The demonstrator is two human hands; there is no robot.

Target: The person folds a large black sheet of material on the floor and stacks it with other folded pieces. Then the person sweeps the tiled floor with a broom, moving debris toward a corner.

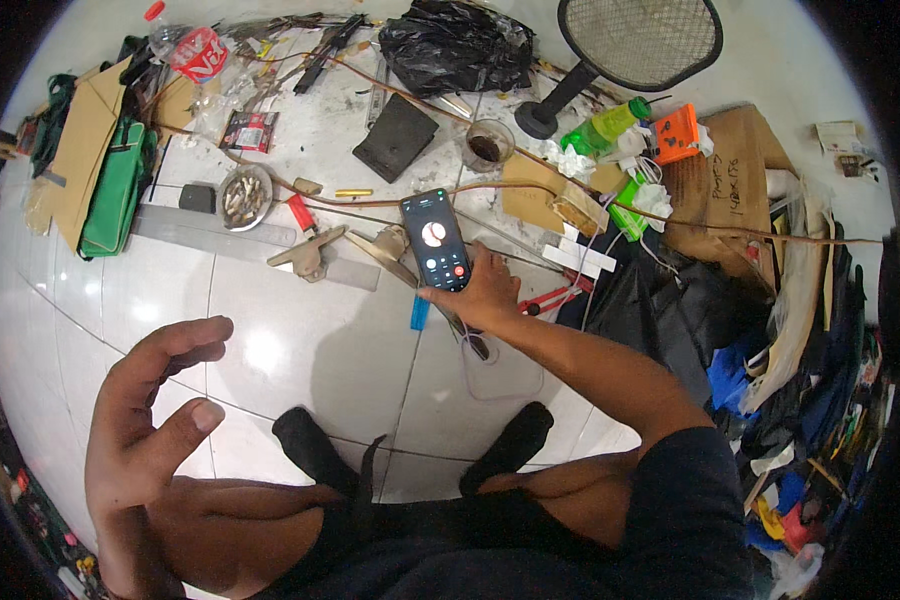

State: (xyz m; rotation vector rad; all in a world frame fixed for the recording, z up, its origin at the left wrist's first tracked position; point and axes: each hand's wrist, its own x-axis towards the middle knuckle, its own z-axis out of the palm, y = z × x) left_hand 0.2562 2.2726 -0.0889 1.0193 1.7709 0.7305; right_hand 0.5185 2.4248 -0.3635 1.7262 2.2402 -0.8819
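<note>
My right hand (486,288) grips the lower end of a smartphone (435,240), its screen lit with a call display. The phone is above the floor clutter, tilted slightly. My left hand (150,410) is raised at the left, fingers bent and thumb apart, with nothing between them. Under and beside the phone lie two metal clamp-like pieces, one a tan clip (312,256), and a small blue strip (420,312). A red lighter (300,213) rests near a metal ashtray (246,196) full of cigarette butts.
Further back are a black box-like case (395,137), a glass with dark contents (488,146), a black plastic bag (457,47) and a mosquito racket (640,40). A green bag (117,195) stands left, a cardboard box (725,190) right. A brown cable (530,184) crosses the floor.
</note>
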